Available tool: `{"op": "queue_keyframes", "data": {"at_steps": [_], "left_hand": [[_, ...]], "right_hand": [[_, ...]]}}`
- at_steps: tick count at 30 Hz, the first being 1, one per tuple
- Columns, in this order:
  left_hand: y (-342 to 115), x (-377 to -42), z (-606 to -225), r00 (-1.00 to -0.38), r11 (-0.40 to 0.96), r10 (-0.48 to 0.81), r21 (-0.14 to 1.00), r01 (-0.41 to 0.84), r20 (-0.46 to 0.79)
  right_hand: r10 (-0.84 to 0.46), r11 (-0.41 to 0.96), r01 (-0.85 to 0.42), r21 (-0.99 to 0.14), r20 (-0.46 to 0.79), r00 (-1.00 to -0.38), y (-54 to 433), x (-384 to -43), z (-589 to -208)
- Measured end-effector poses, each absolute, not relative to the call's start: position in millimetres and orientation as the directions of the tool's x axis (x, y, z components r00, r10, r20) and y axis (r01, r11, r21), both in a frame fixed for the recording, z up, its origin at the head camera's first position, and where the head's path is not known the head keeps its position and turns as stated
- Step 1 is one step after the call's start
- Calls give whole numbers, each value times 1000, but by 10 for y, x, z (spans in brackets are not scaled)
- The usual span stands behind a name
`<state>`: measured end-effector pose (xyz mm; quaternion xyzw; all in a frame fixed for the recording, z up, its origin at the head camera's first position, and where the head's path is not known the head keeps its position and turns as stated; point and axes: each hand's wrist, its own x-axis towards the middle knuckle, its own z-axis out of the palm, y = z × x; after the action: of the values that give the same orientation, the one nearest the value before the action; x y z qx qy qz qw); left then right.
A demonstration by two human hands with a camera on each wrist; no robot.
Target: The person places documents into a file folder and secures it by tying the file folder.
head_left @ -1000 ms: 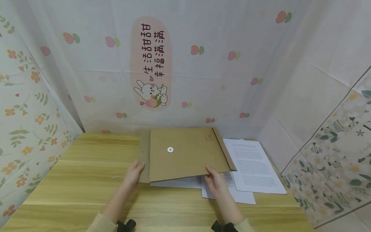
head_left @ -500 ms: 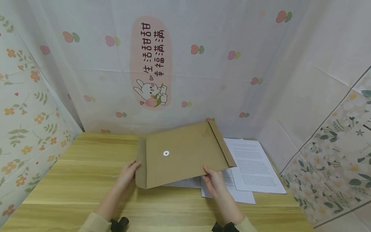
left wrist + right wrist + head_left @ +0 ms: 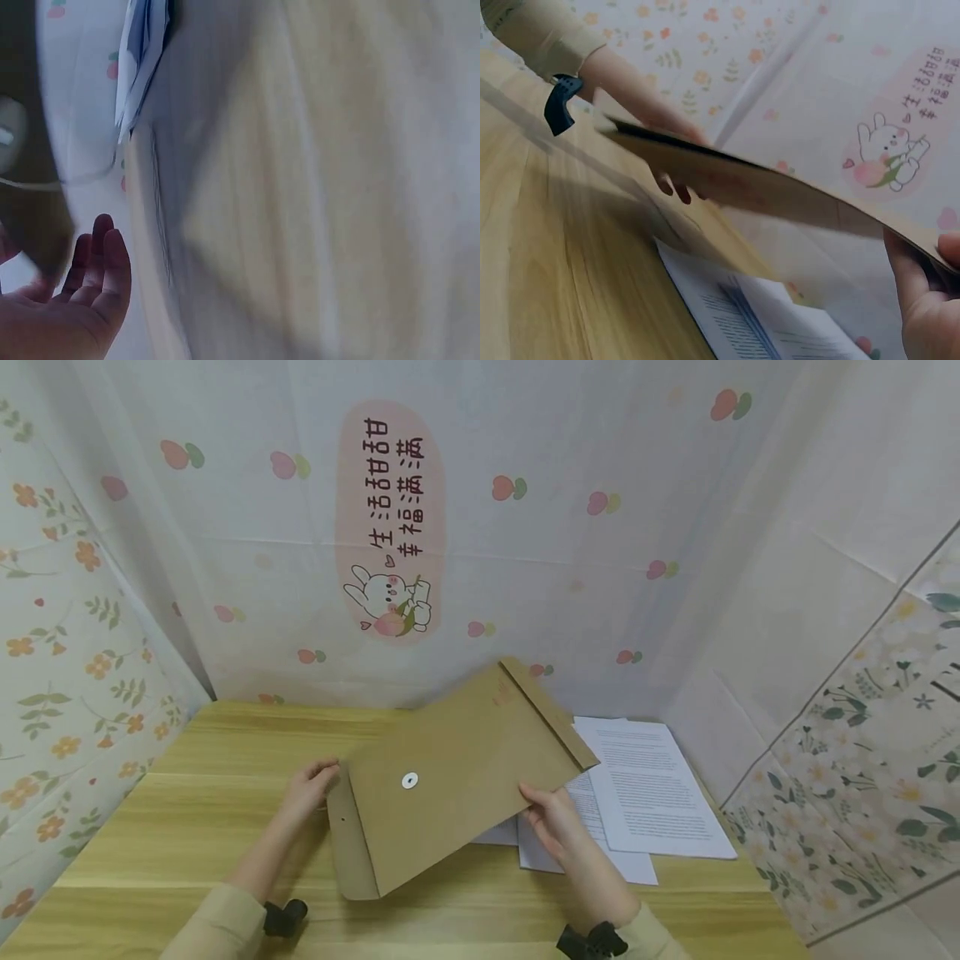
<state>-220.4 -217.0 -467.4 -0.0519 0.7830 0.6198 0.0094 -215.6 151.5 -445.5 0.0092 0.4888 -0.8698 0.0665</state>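
A brown kraft document envelope [image 3: 450, 768] is held tilted above the table, its right end raised toward the back. My left hand [image 3: 306, 785] pinches the far corner of its flap [image 3: 349, 852], on the left. Lower on the right, my right hand [image 3: 553, 817] grips the near long edge, thumb on top and fingers underneath. A white round button [image 3: 409, 781] sits on the envelope's face. From the button, a thin string [image 3: 45, 185] trails off in the left wrist view. Through the right wrist view, the envelope is seen nearly edge-on, with a dark gap along its end.
Printed sheets [image 3: 660, 785] lie at the table's right side, with more paper [image 3: 622, 858] partly under them and under the envelope. A wooden table [image 3: 187, 827] spreads beneath. Patterned cloth [image 3: 570, 593] hangs behind and along both sides.
The envelope has turned, its left end coming nearer and its right end going back and up. My left hand has moved left with the flap; my right hand has shifted slightly left.
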Motion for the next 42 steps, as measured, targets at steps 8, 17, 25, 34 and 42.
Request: {"op": "queue_keyframes", "data": {"at_steps": [8,17,25,34,42], "left_hand": [[-2322,-2319,-4578,-996,252,14,965,-77,-83],[-2367,-2356,-4601,-959,388,206,916,-104,-196],[-2408,-2258,-4666,-933,305,310,948,-88,-186],[-2441,-2063,-4702,-939,195,324,979,-51,-113],[-2465,-1891,-4774,-978,173,190,984,-51,-84]], "right_hand": [[-234,-421,144,-896,-46,-971,1572,-2225,-4369],[-353,-351,165,-922,-34,-935,1611,-2342,-4387],[-294,-279,162,-947,-76,-953,1573,-2429,-4473],[-277,-220,154,-963,-89,-957,1442,-2417,-4596],[-401,-151,140,-979,-69,-913,1265,-2297,-4700]]}}
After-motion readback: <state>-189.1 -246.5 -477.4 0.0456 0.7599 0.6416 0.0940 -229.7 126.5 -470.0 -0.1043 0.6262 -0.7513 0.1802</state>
